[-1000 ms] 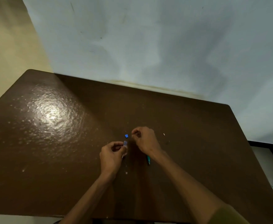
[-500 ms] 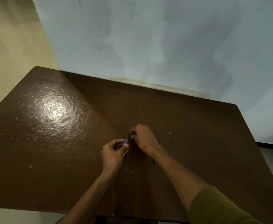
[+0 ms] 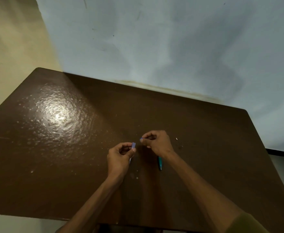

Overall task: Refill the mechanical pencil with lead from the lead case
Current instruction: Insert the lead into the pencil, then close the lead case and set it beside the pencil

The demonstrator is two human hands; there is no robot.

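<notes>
My left hand (image 3: 120,156) pinches a small lead case (image 3: 133,145) whose blue-violet top sticks up past the thumb; its lower end shows faintly below the hand. My right hand (image 3: 158,142) is a short way to the right, with a tiny blue cap (image 3: 140,139) pinched between thumb and forefinger. A teal mechanical pencil (image 3: 159,163) lies on the brown table (image 3: 70,165), partly hidden under my right wrist, tip toward me. The two hands do not touch.
A tiny pale piece (image 3: 176,139) lies on the table right of my right hand. A few pale specks (image 3: 137,178) dot the wood near my left wrist. The table's far edge meets a pale blue wall (image 3: 171,47).
My right hand reached to the blue cap lying on the table, picked it up, and now holds it a little right of the case. My left hand stayed put.
</notes>
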